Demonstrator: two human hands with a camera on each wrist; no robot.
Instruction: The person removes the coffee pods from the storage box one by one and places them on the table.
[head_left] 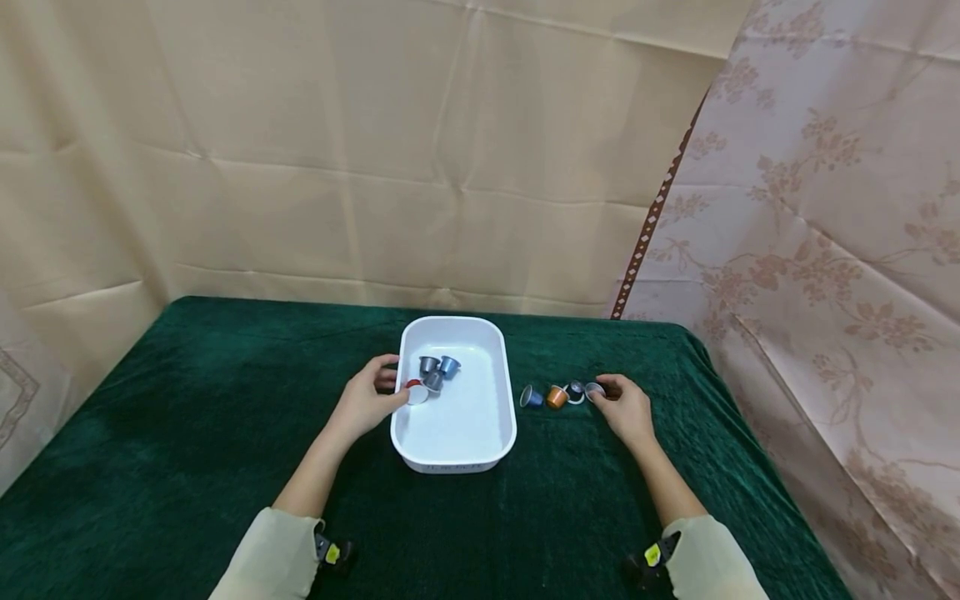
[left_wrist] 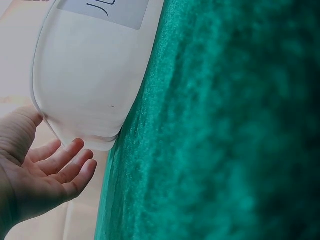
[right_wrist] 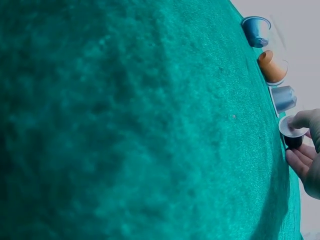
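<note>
A white tray (head_left: 455, 461) stands mid-table, holding several coffee capsules (head_left: 449, 367) at its left side. My left hand (head_left: 369, 399) is at the tray's left rim, the thumb hooked over it and the fingers loosely curled outside, against or close to the wall. Just inside by the thumb lies a capsule with a white lid and red body (head_left: 417, 393). To the right of the tray, my right hand (head_left: 626, 410) pinches a dark capsule (right_wrist: 292, 140), its thumb on the pale lid. Beside it lie a grey-blue capsule (right_wrist: 284, 99), an orange capsule (head_left: 557, 397) and a blue capsule (head_left: 532, 397).
Dark green velvet cloth (head_left: 187, 450) covers the table. A beige curtain (head_left: 315, 167) hangs behind the far edge, and a floral pink curtain (head_left: 840, 250) hangs along the right side.
</note>
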